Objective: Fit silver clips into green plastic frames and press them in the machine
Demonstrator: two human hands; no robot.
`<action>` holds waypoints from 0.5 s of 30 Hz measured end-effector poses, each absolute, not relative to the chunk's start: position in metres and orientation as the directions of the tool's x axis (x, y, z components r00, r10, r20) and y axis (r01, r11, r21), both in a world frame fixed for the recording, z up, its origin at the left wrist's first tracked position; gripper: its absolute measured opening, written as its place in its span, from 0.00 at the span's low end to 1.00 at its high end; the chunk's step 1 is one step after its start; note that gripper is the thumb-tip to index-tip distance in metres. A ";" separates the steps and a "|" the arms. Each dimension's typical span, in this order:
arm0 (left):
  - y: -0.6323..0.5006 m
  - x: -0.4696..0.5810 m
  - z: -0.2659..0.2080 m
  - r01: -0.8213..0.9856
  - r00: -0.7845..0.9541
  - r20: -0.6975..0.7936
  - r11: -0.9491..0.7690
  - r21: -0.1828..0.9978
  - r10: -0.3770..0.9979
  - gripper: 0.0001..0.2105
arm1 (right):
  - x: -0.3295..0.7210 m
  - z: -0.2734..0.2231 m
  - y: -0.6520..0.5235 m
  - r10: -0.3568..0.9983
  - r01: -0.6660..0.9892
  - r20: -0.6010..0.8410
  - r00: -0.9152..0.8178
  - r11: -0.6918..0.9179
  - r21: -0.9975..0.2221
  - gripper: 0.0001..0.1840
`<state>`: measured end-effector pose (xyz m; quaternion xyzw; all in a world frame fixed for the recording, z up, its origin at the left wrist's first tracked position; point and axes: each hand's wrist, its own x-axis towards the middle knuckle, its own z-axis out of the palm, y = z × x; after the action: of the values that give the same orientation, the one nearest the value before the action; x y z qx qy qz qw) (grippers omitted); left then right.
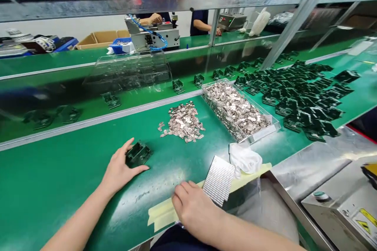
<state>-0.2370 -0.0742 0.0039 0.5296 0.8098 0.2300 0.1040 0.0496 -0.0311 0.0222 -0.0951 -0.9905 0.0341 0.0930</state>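
My left hand (pixel 119 170) is spread around a dark green, open-topped plastic part (pixel 139 154) on the green work surface. Its fingers lie along the far left side and its thumb stretches past the near edge. Close to the front edge, my right hand (pixel 193 208) is curled above yellow tape (pixel 161 213); its fingertips are hidden, and whatever they pinch cannot be seen. Just beside it lies a flat slab of small silver blocks in rows (pixel 219 179). Beyond both hands is a loose heap of small metal pieces (pixel 185 122).
A clear tray (pixel 275 126) full of similar metal pieces stands right of the heap. Many dark green parts (pixel 303 98) are piled farther right, and several line the belt behind the metal rail (pixel 147 106). White cloth (pixel 244 159) lies near the edge. Two people work opposite.
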 end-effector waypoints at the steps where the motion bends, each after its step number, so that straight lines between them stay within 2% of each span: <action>1: -0.073 -0.233 0.005 0.825 -0.388 0.097 0.299 0.479 0.917 0.50 | 0.053 0.017 -0.039 0.191 0.172 0.223 -0.956 0.980 -0.104 0.02; 4: -0.071 -0.231 0.012 0.863 -0.221 0.096 0.149 0.482 0.970 0.54 | 0.064 0.004 -0.051 0.244 0.190 0.338 -0.909 0.964 -0.187 0.03; 7: -0.066 -0.236 0.019 0.861 -0.106 0.017 0.083 0.502 0.994 0.51 | 0.071 -0.002 -0.054 0.281 0.194 0.384 -0.879 0.949 -0.250 0.09; 11: -0.053 -0.235 0.020 0.834 -0.098 -0.019 0.093 0.544 0.995 0.43 | 0.077 -0.005 -0.057 0.256 0.159 0.409 -0.876 0.954 -0.255 0.04; 15: -0.045 -0.224 0.017 0.820 -0.106 0.086 0.038 0.571 0.991 0.32 | 0.078 -0.013 -0.062 0.265 0.110 0.516 -0.814 0.944 -0.311 0.13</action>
<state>-0.2241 -0.0452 0.0169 0.6465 0.7001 0.2510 0.1700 0.0783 -0.0619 -0.0128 -0.0997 -0.9429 0.1347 0.2878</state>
